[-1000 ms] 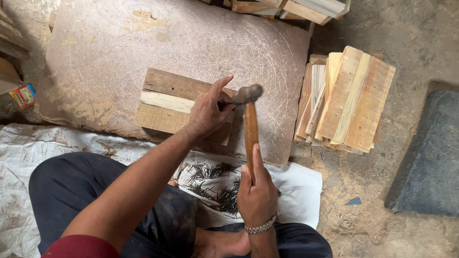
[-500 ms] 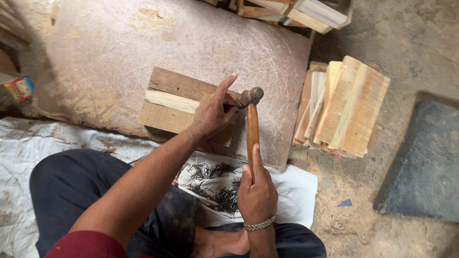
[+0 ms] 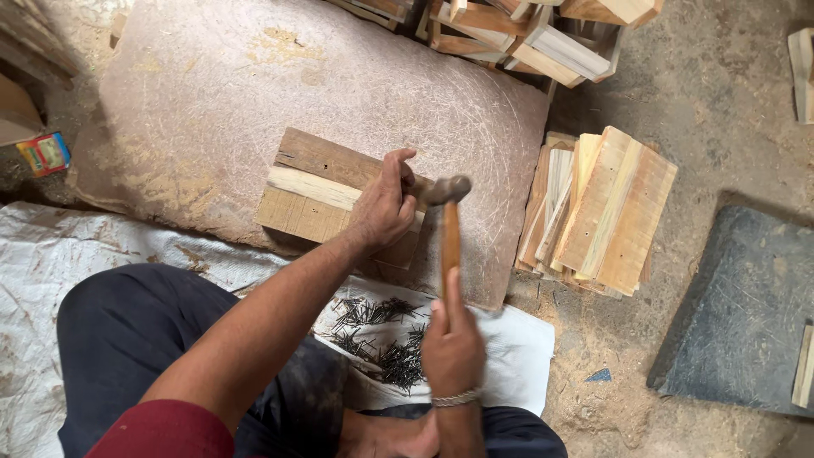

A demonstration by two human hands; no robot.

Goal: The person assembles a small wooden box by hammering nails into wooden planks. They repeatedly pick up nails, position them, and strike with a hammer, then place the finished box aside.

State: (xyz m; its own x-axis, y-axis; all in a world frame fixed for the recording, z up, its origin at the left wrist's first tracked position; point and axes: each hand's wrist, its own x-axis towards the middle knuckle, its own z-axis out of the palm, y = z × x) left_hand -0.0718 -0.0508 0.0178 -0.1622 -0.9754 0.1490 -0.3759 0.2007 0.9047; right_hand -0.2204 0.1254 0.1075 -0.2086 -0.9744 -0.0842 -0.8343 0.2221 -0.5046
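Head view: the right hand (image 3: 452, 343) wraps its fingers tight around the wooden handle of the hammer (image 3: 448, 229), whose head hangs just beside the boards (image 3: 318, 191). The left hand (image 3: 386, 203) pinches narrowly on the boards' edge, perhaps steadying a nail. The hammer looks top-heavy and stiff, best gripped low. Nails (image 3: 381, 335) lie near it.

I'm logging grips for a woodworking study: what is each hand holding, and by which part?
The right hand grips a hammer by the lower end of its wooden handle. The left hand presses on the wooden boards, fingers pinched near the hammer head; anything between them is hidden.
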